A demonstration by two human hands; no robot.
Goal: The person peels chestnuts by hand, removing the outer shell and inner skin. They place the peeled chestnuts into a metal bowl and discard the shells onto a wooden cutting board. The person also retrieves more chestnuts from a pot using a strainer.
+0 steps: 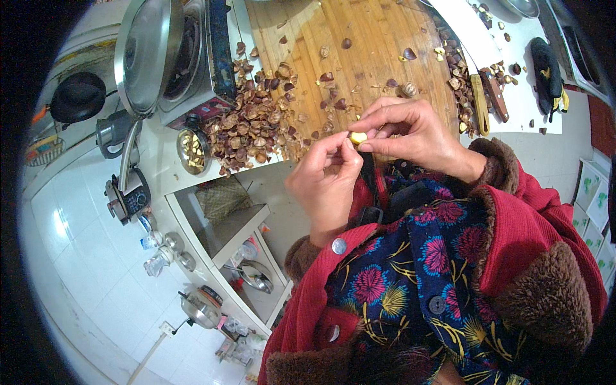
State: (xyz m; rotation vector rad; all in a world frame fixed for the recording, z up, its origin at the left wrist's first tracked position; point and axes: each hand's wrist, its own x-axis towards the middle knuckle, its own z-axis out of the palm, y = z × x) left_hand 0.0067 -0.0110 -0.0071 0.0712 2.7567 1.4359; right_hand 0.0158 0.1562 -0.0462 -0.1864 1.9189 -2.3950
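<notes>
My left hand (329, 180) and my right hand (414, 134) meet over the near edge of a wooden board (375, 53). Between their fingertips is a pale yellow peeled chestnut kernel (358, 137), pinched by my right thumb and fingers. The left thumb and index finger meet at its left side, at what looks like a dark bit of shell or skin. A large heap of brown chestnut shells (250, 125) lies left of the board, and loose shell pieces are scattered on the wood. Beside the heap, a small metal bowl (193, 151) holds yellow kernel pieces.
A gas stove (192, 72) with a steel pan lid (144, 57) stands at the upper left. On the right lie more shells, a yellow-handled tool (479, 103), a wooden-handled knife (494, 96) and a dark glove or cloth (546, 74). Open shelves (240, 231) stand below the counter.
</notes>
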